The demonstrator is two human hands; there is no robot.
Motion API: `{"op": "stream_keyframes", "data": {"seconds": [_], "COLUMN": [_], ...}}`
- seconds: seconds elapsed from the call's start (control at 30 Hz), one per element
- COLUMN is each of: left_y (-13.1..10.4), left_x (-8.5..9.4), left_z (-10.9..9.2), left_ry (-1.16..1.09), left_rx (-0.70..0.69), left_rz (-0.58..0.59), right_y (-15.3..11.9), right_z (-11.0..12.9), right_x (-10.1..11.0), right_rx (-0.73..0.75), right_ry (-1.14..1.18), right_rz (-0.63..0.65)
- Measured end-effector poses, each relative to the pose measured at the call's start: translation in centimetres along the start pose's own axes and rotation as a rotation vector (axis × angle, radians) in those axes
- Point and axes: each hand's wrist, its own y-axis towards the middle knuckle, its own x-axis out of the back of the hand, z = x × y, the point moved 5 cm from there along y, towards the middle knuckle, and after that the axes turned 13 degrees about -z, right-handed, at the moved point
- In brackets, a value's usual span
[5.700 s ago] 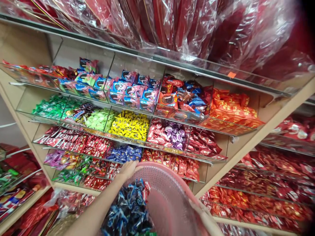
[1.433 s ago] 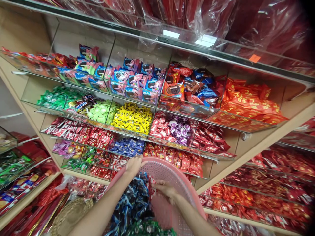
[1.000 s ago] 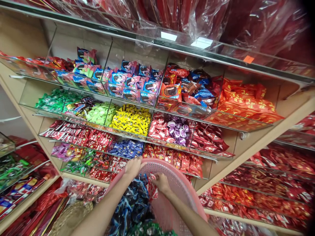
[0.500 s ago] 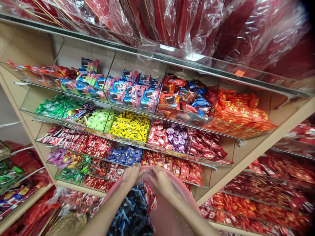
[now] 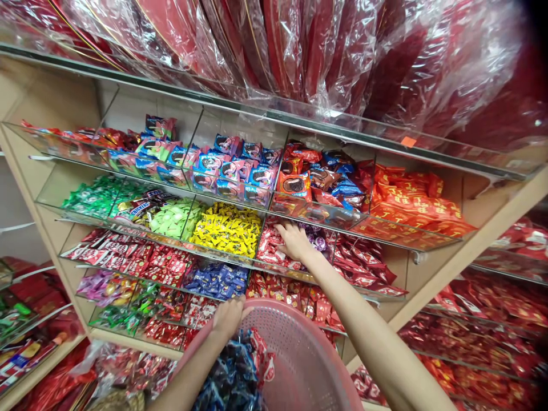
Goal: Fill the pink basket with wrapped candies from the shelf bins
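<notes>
My left hand (image 5: 230,315) is closed on the far rim of a pink perforated plastic basket (image 5: 302,354). Dark packets with blue edges (image 5: 233,371) fill the basket's left side, beside a few red-and-white wrapped candies (image 5: 260,348). Over a shelf compartment my right hand (image 5: 294,242) reaches out, fingers apart, at the red-and-white wrapped candies (image 5: 269,245). Purple wrapped candies (image 5: 317,240) lie just behind that hand and are partly hidden by it. Whether its fingertips touch a candy I cannot tell.
Clear dividers split the shelves: yellow candies (image 5: 226,228) left of my right hand, blue ones (image 5: 216,281) lower, cookie packs (image 5: 233,171) above. A clear shelf front (image 5: 274,265) runs under my right wrist. Plastic-wrapped red goods (image 5: 282,51) hang over the top.
My right hand has left the basket's rim and moved up to the red-and-white candies on the shelf. My left hand has stayed on the rim.
</notes>
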Motion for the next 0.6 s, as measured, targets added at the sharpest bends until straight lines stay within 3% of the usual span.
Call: {"op": "stream_keyframes", "data": {"seconds": [0.23, 0.6], "left_y": [0.0, -0.2], "left_x": [-0.1, 0.5], "left_z": [0.1, -0.2], "left_ry": [0.01, 0.001], "left_rx": [-0.005, 0.034], "left_rz": [-0.018, 0.005], "right_y": [2.0, 2.0], "right_z": [-0.5, 0.5], "right_x": [-1.6, -1.5], "right_rx": [-0.053, 0.05], "right_ry": [-0.01, -0.064], "right_rz": [0.126, 0.047]}}
